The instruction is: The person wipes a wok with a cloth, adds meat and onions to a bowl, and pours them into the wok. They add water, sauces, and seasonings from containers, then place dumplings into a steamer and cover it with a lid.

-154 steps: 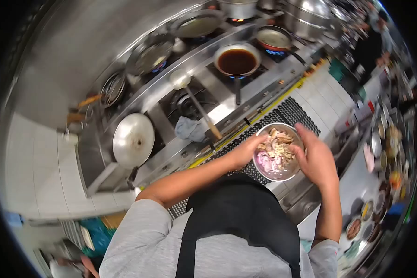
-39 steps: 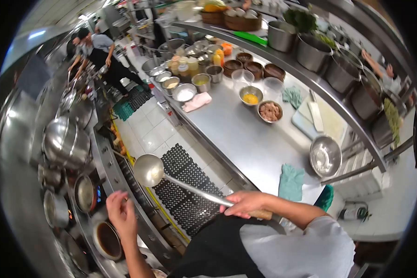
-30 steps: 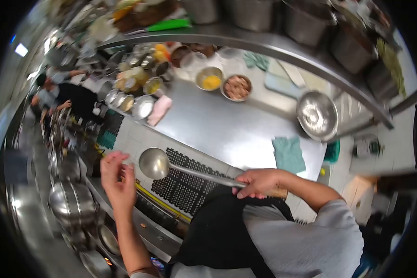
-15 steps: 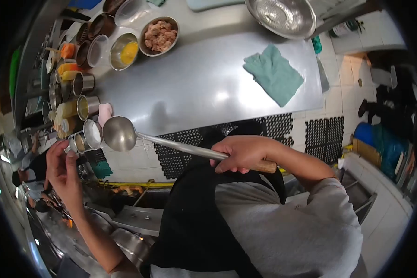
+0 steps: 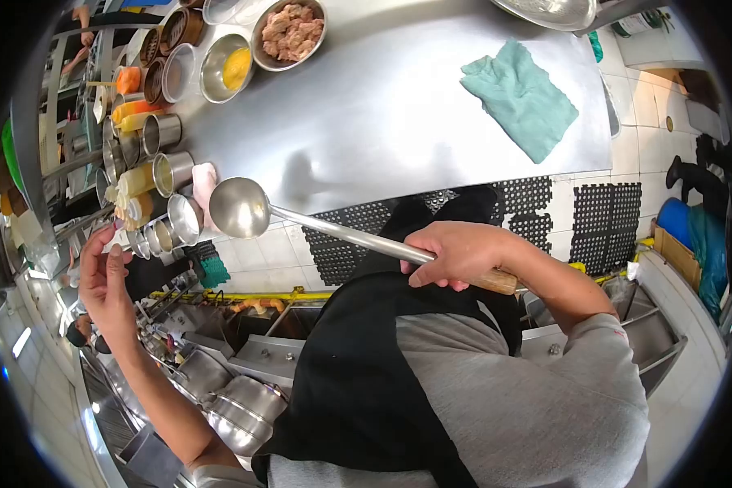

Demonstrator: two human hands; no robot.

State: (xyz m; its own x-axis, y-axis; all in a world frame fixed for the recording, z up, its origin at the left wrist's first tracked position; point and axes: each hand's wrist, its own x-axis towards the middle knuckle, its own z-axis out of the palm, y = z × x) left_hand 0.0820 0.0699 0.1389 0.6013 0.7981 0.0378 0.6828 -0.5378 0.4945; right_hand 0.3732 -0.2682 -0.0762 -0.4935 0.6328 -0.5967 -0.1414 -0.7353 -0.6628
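My right hand (image 5: 459,254) is wrapped round the handle of a metal ladle (image 5: 240,208), close to its wooden end. The ladle's round bowl hangs at the near edge of the steel table (image 5: 366,106), beside a pink cloth (image 5: 205,191). Raised at the left, my left hand (image 5: 106,281) has its fingers loosely bent and the thumb apart, with nothing visible between them. Closest to it are several small metal pots, among them one with white contents (image 5: 185,220). A yellow-topped squeeze bottle (image 5: 137,180) stands just above them.
A bowl of raw meat (image 5: 291,34) and a bowl with yellow egg (image 5: 234,70) sit at the table's back left. A green cloth (image 5: 525,102) lies at the right, below a large metal bowl (image 5: 553,10). Lidded pots (image 5: 244,411) stand at lower left.
The view has shifted, so the table and its bowls sit higher and further right. The ladle stays in my right hand. My left hand remains raised, with its fingers slightly more apart.
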